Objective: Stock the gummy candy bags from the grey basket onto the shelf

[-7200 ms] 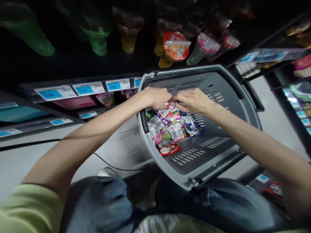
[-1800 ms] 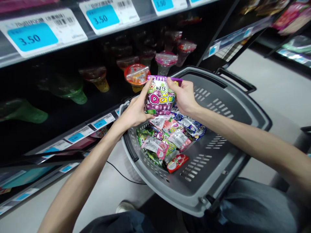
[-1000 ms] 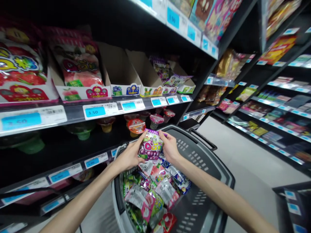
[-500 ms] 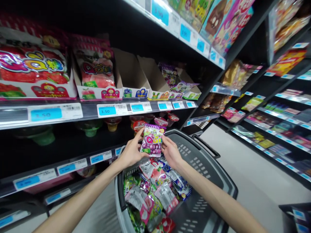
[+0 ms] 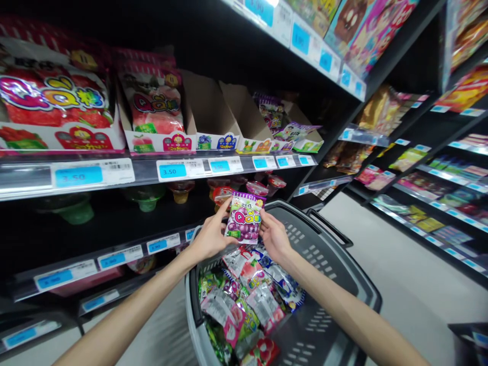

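Observation:
Between my two hands is a small purple-and-white bag of grape gummy candy [image 5: 244, 218], its printed front facing me. My left hand [image 5: 210, 234] grips its left edge, thumb along the bottom and fingers at the upper corner. The right edge is pinched by my right hand [image 5: 275, 235]; its fingertips are partly behind the bag. Below the hands stands a grey shopping basket [image 5: 324, 239] with slotted sides. Several candy bags [image 5: 251, 274] in red, pink, green and blue wrappers lie heaped in its left part.
On the shelf to the left sit display boxes, one with strawberry candy bags [image 5: 53, 101], another with peach ones [image 5: 154, 104]. Jelly cups [image 5: 181, 190] stand on the shelf below. Price tags line the shelf edge [image 5: 145, 168]. More stocked shelves [image 5: 438, 203] run along the right.
The view has shifted slightly, so shelves, basket and hands appear a little further right. Both hands keep hold of the grape candy bag.

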A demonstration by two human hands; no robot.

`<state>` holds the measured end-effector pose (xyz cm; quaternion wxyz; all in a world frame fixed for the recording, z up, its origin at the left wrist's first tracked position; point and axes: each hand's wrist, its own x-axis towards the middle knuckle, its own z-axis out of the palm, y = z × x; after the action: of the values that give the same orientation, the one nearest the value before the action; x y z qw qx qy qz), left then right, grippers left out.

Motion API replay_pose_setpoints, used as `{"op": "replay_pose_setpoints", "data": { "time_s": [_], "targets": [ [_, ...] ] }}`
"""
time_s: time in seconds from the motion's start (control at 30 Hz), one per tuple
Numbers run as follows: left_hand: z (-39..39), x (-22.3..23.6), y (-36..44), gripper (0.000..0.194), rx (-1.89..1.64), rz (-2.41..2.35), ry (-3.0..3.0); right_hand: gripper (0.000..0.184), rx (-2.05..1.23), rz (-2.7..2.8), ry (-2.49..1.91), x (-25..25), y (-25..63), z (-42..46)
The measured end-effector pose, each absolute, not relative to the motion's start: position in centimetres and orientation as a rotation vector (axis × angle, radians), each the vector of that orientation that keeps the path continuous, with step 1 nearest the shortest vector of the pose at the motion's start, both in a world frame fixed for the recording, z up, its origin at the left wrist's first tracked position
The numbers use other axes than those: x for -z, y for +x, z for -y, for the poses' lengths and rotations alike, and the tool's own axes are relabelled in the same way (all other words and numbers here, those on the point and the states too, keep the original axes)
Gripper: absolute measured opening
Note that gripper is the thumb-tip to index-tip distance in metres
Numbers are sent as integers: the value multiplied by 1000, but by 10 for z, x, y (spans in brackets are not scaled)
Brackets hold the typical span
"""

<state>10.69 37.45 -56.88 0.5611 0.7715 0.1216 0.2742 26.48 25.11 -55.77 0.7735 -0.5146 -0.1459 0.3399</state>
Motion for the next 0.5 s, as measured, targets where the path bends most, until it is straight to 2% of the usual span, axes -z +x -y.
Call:
{"op": "replay_pose_setpoints", "data": {
  "time_s": [0.5],
  "targets": [
    [-375,571,107,121,-635,-257,1836,37,-697,321,-1140,560,264,-250]
  ]
}}
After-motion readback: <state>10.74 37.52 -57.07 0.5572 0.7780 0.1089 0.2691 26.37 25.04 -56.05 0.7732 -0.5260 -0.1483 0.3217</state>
